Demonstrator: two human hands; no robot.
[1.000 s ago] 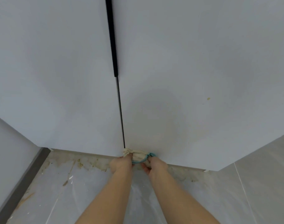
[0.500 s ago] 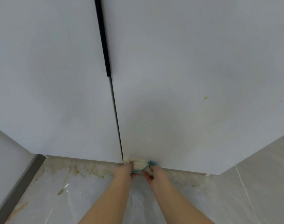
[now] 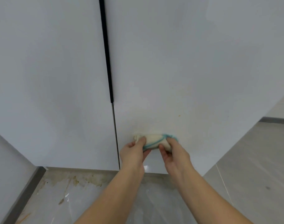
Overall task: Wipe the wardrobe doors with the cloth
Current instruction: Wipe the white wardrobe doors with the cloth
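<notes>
Two white wardrobe doors fill the view, the left door [image 3: 49, 78] and the right door [image 3: 194, 70], split by a narrow gap with a black handle strip [image 3: 106, 50] in its upper part. A bunched cream cloth [image 3: 154, 140] with a teal edge is pressed against the lower part of the right door, a little above its bottom edge. My left hand [image 3: 133, 152] grips the cloth's left end and my right hand [image 3: 174, 153] grips its right end. A small yellowish speck [image 3: 179, 115] marks the right door above the cloth.
Grey floor tiles [image 3: 243, 183] lie below the doors, with brown stains [image 3: 76, 181] along the foot of the left door. A dark skirting strip [image 3: 24, 196] runs along the white wall at the left.
Both hands and the cloth have moved up the right door from its bottom edge, and slightly to the right. The view has shifted, so more floor shows below the doors.
</notes>
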